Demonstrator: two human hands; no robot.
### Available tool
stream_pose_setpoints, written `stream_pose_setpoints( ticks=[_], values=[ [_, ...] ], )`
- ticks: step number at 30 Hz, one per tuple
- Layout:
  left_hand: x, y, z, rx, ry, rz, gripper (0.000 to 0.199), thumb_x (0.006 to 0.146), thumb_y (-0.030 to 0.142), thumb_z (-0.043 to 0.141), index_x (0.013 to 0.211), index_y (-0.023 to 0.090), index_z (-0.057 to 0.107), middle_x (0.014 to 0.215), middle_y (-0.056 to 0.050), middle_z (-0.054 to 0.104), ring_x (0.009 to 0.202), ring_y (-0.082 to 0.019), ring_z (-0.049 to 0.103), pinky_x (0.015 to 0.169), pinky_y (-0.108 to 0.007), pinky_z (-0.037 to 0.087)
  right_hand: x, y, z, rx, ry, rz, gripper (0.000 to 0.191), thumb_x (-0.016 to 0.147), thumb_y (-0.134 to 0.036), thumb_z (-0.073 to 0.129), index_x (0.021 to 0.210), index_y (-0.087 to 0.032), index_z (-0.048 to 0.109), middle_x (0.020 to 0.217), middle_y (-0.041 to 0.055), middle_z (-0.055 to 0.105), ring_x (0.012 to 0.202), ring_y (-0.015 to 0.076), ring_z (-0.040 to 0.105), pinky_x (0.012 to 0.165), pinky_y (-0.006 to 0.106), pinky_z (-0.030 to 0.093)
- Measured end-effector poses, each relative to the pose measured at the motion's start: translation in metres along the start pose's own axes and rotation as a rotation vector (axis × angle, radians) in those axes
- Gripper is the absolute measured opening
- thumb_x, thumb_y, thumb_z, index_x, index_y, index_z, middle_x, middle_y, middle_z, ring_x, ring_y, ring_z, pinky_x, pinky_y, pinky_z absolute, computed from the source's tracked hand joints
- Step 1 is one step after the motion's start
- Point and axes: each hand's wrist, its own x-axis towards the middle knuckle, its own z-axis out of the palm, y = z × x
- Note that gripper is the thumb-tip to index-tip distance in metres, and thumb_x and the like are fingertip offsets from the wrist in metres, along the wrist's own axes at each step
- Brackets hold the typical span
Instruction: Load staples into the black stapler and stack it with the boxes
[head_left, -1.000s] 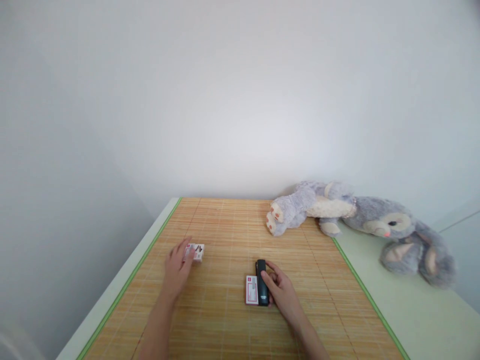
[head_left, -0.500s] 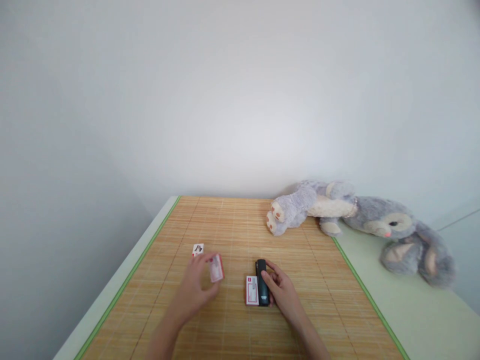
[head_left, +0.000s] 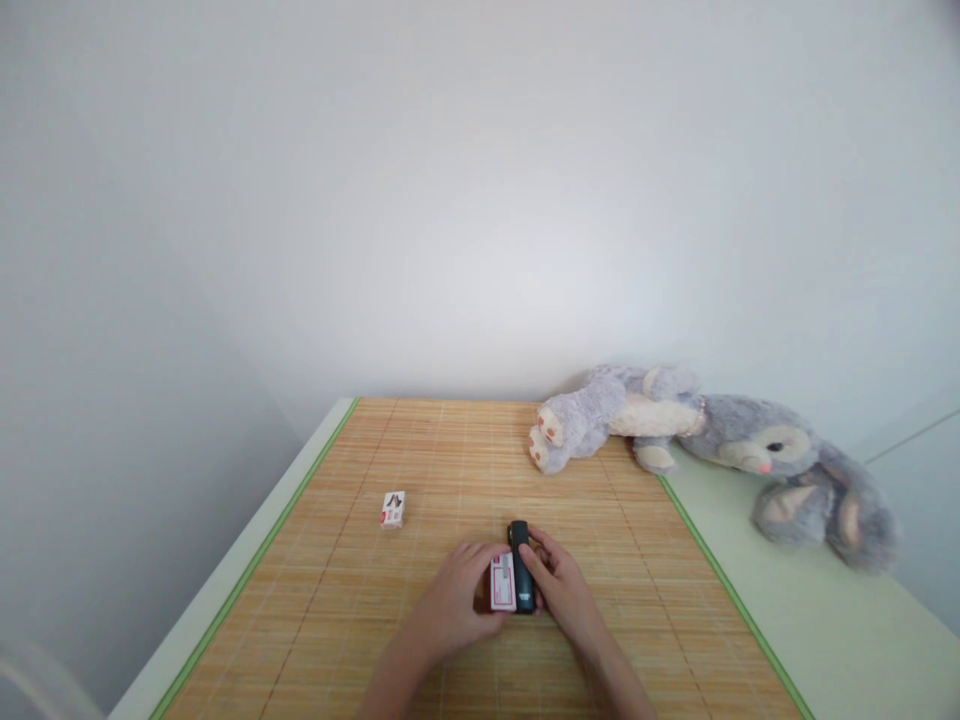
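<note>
A black stapler point(head_left: 523, 572) lies lengthwise on the bamboo mat, with my right hand point(head_left: 564, 590) closed around its right side, thumb on top. Directly left of the stapler is a small white box with red edging point(head_left: 503, 584), apparently a staple box. My left hand point(head_left: 459, 598) grips that box between the fingers at its far end and the thumb at its near end. Whether a second box lies under it cannot be made out. Farther left, apart from both hands, rests a small white and red box point(head_left: 393, 509) with a dark picture on top.
The bamboo mat point(head_left: 450, 450) has green edging and covers most of a pale table point(head_left: 810, 610). A grey plush rabbit point(head_left: 675, 420) lies on its side along the back right, partly over the mat. A white wall point(head_left: 480, 200) stands behind.
My left hand has carried a small box rightward and down to the box spot beside the stapler. The picture box at left is now fully uncovered. My right hand stays on the stapler.
</note>
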Motion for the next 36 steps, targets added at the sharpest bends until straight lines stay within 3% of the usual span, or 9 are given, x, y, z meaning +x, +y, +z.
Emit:
stream_pose_setpoints(
  ticks=[4, 7, 9, 11, 13, 17, 24, 28, 36],
  values=[
    [-0.004, -0.017, -0.011, 0.009, 0.134, -0.022, 0.078, 0.077, 0.045, 0.079, 0.149, 0.034, 0.049, 0.149, -0.007, 0.055, 0.137, -0.031, 0.049, 0.117, -0.049, 0.039, -0.01, -0.002, -0.003, -0.019, 0.024, -0.032, 0.074, 0.092, -0.069, 0.057, 0.149, -0.023, 0.049, 0.072, -0.0044, 0.054, 0.048, 0.0123, 0.049, 0.044, 0.025, 0.044],
    [-0.013, -0.047, -0.048, 0.076, 0.519, -0.212, 0.048, 0.094, 0.055, 0.056, 0.135, 0.031, 0.062, 0.135, -0.007, 0.064, 0.127, -0.028, 0.056, 0.114, -0.049, 0.041, -0.024, 0.004, -0.008, -0.122, 0.118, -0.114, 0.069, 0.093, -0.063, 0.059, 0.148, -0.023, 0.05, 0.087, 0.0016, 0.063, 0.073, 0.0193, 0.063, 0.067, 0.032, 0.056],
    [-0.018, -0.069, -0.079, 0.108, 0.748, -0.462, 0.05, 0.093, 0.062, 0.051, 0.124, 0.027, 0.068, 0.116, -0.007, 0.07, 0.107, -0.027, 0.063, 0.103, -0.047, 0.048, -0.035, 0.01, -0.01, -0.266, 0.162, -0.21, 0.073, 0.088, -0.057, 0.069, 0.149, -0.023, 0.05, 0.113, 0.0079, 0.066, 0.102, 0.0258, 0.065, 0.093, 0.039, 0.055],
    [-0.02, -0.087, -0.102, 0.099, 0.781, -0.556, 0.056, 0.092, 0.064, 0.05, 0.126, 0.023, 0.068, 0.103, -0.008, 0.072, 0.092, -0.028, 0.065, 0.093, -0.048, 0.051, -0.043, 0.016, -0.009, -0.433, 0.166, -0.263, 0.086, 0.079, -0.05, 0.079, 0.154, -0.025, 0.045, 0.137, 0.0111, 0.058, 0.126, 0.0317, 0.056, 0.11, 0.046, 0.046],
    [-0.014, -0.098, -0.109, 0.053, 0.71, -0.561, 0.055, 0.088, 0.063, 0.055, 0.119, 0.021, 0.071, 0.093, -0.007, 0.074, 0.084, -0.027, 0.067, 0.085, -0.044, 0.053, -0.047, 0.018, -0.008, -0.561, 0.143, -0.257, 0.1, 0.072, -0.045, 0.085, 0.158, -0.026, 0.038, 0.147, 0.0117, 0.053, 0.136, 0.0349, 0.05, 0.116, 0.05, 0.04],
    [0.015, -0.094, -0.077, -0.07, 0.519, -0.481, 0.049, 0.083, 0.06, 0.063, 0.107, 0.019, 0.076, 0.086, -0.006, 0.078, 0.078, -0.025, 0.071, 0.075, -0.036, 0.054, -0.042, 0.007, -0.001, -0.641, 0.068, -0.234, 0.113, 0.066, -0.038, 0.088, 0.161, -0.023, 0.031, 0.145, 0.0129, 0.058, 0.133, 0.0352, 0.054, 0.114, 0.048, 0.041],
    [0.057, -0.057, 0.003, -0.211, 0.353, -0.352, 0.043, 0.082, 0.056, 0.067, 0.101, 0.019, 0.077, 0.086, -0.007, 0.079, 0.076, -0.023, 0.071, 0.071, -0.033, 0.053, -0.035, -0.032, 0.005, -0.611, 0.011, -0.195, 0.1, 0.061, -0.027, 0.084, 0.154, -0.029, 0.045, 0.124, 0.0079, 0.073, 0.11, 0.0336, 0.068, 0.096, 0.04, 0.05],
    [0.06, -0.051, 0.017, -0.23, 0.337, -0.326, 0.038, 0.083, 0.052, 0.068, 0.099, 0.019, 0.076, 0.088, -0.008, 0.079, 0.081, -0.023, 0.073, 0.075, -0.033, 0.053, -0.034, -0.034, 0.006, -0.652, 0.0, -0.167, 0.094, 0.06, -0.026, 0.085, 0.148, -0.03, 0.052, 0.118, 0.0069, 0.075, 0.106, 0.0329, 0.069, 0.091, 0.036, 0.05],
    [0.051, -0.04, 0.018, -0.181, 0.41, -0.328, 0.037, 0.09, 0.053, 0.06, 0.101, 0.021, 0.075, 0.1, -0.009, 0.077, 0.094, -0.025, 0.072, 0.088, -0.039, 0.055, -0.033, -0.034, 0.006, -0.651, 0.008, -0.15, 0.088, 0.061, -0.026, 0.082, 0.145, -0.031, 0.056, 0.117, 0.006, 0.076, 0.105, 0.0325, 0.07, 0.087, 0.035, 0.05]
  ],
)
